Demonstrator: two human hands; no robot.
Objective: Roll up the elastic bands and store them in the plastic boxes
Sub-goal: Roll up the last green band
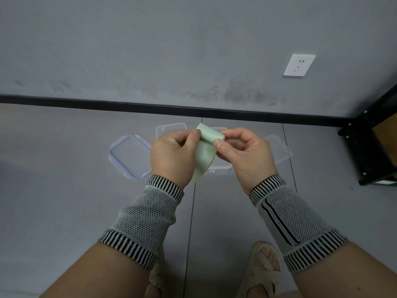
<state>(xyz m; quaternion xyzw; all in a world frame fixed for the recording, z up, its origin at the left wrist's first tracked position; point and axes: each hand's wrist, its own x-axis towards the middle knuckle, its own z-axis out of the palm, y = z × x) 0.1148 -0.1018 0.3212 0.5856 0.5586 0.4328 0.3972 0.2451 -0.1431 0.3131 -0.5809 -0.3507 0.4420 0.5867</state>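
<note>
A pale green elastic band (205,155) is held in the air between both hands, its top end partly rolled and the rest hanging down. My left hand (174,155) pinches the roll's left side with thumb and fingers. My right hand (242,151) pinches its right side. Below them on the grey floor lie clear plastic boxes: a lid with blue clips (130,157) at the left, a box (170,128) behind my left hand, a box (221,168) partly hidden under the band, and a lid (279,150) at the right.
The grey wall with a black skirting board (150,107) runs behind the boxes, with a white socket (299,64) on it. A black metal shelf frame (369,147) stands at the right. My sandalled feet (265,269) are at the bottom.
</note>
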